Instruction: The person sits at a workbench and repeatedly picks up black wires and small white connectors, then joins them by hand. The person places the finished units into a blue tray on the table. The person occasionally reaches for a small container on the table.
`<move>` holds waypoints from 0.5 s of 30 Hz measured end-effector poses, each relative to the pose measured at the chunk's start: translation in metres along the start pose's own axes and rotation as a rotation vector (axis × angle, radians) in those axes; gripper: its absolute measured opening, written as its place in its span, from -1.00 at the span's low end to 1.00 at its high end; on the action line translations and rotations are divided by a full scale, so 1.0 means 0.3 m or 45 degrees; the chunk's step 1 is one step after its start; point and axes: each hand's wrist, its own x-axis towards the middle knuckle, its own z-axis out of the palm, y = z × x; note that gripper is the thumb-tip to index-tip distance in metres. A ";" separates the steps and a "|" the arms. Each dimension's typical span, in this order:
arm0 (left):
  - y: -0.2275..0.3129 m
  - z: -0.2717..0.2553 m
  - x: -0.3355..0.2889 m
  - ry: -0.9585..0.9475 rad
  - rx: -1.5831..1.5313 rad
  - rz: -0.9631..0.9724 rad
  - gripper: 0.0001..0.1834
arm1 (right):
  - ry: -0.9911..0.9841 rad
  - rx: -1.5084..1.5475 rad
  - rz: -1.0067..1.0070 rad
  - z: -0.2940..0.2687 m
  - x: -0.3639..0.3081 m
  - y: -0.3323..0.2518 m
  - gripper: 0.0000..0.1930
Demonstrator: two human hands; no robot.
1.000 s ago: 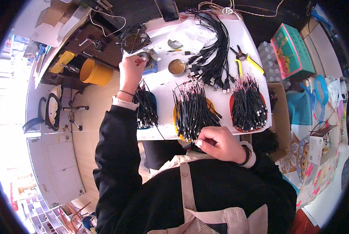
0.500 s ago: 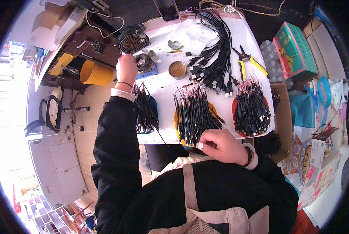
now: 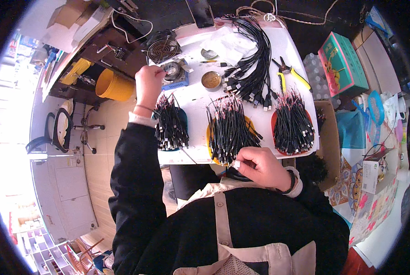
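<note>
Blue-based round metal device [image 3: 174, 72] is apparently tended by pinched left hand [image 3: 149, 81], steadiness needed; right hand [image 3: 260, 167] curled; holdings unclear.

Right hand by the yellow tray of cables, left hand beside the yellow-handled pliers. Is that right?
Not quite: the head view shows the left hand beside the small blue-based device, not the yellow-handled pliers. The right hand is by the yellow tray of cables, as you say.

A gap between yellow tray [image 3: 210, 141] and red tray [image 3: 312, 122] ends at cables [image 3: 261, 64].
</note>
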 end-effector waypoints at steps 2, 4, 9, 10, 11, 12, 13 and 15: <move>0.061 -0.086 -0.087 0.021 -0.513 -0.162 -0.88 | 0.017 0.024 -0.014 0.019 -0.007 -0.002 -0.85; 0.131 -0.179 -0.194 -0.020 -0.991 -0.308 -0.87 | 0.001 0.017 -0.001 0.040 -0.009 -0.006 -0.88; 0.325 -0.323 -0.466 -0.066 -1.848 -0.352 -0.88 | 0.047 0.015 -0.111 0.124 0.030 -0.061 -0.75; 0.366 -0.334 -0.518 -0.070 -1.947 -0.370 -0.89 | 0.128 -0.021 -0.313 0.157 0.049 -0.078 -0.66; 0.402 -0.346 -0.563 -0.078 -2.056 -0.378 -0.90 | 0.198 -0.037 -0.501 0.193 0.064 -0.097 -0.57; 0.430 -0.356 -0.589 -0.165 -2.090 -0.268 -0.88 | 0.135 0.030 -0.526 0.215 0.058 -0.118 -0.53; 0.466 -0.355 -0.622 -0.186 -2.185 -0.259 -0.87 | 0.065 0.120 -0.535 0.232 0.049 -0.135 -0.50; 0.532 -0.340 -0.670 -0.163 -2.217 -0.303 -0.87 | -0.099 0.085 -0.354 0.236 -0.010 -0.166 -0.68</move>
